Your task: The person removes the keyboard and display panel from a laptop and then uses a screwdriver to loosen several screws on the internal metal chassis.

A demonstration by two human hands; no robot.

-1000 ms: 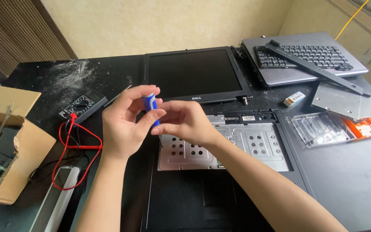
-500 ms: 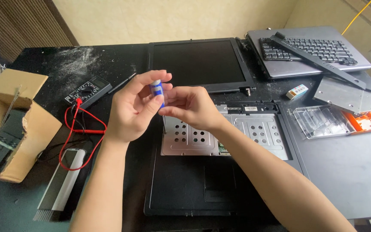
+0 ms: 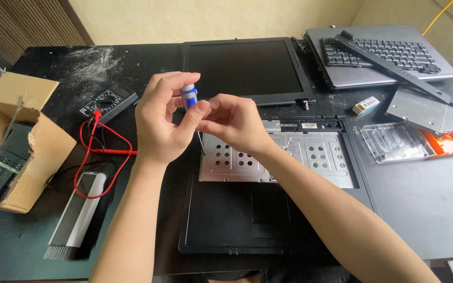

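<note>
**Screwdriver held above opened laptop**

The blue-handled screwdriver (image 3: 189,97) sits upright between your hands, its thin shaft pointing down toward the perforated metal plate (image 3: 279,160) of the laptop base (image 3: 237,220). Your left hand (image 3: 158,120) curls closed around the handle, thumb pressed against it. Your right hand (image 3: 234,123) pinches with bent fingers just beside the handle. Both forearms rise from the table's near edge. A multimeter (image 3: 108,99) with red leads lies to the left.

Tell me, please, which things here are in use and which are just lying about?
In use: small blue-handled screwdriver, held by left hand and right hand; opened black laptop base.
Lying about: black multimeter, torn cardboard box, grey loose keyboard, white eraser.
</note>
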